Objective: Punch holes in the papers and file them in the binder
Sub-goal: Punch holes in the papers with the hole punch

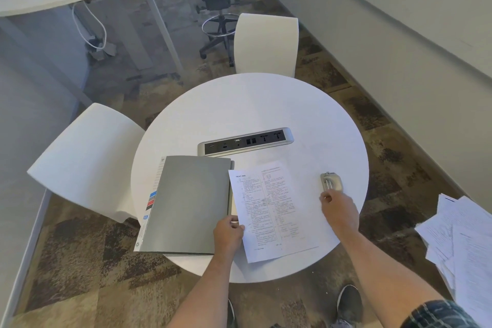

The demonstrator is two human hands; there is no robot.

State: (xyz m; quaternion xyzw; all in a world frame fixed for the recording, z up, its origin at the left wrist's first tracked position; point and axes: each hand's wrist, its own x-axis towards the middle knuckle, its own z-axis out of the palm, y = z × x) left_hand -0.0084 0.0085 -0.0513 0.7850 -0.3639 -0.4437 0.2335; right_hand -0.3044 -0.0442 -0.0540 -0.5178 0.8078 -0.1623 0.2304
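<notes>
A printed sheet of paper lies on the round white table, near its front edge. My left hand pinches the sheet's lower left edge. To the left lies a closed grey binder with coloured index tabs along its left side. A small metal hole punch stands to the right of the sheet. My right hand rests on the table just below the punch, fingertips close to it, holding nothing that I can see.
A power and data socket strip is set into the table's middle. Two white chairs stand left and behind. A loose pile of papers lies at the right. My shoes are below the table edge.
</notes>
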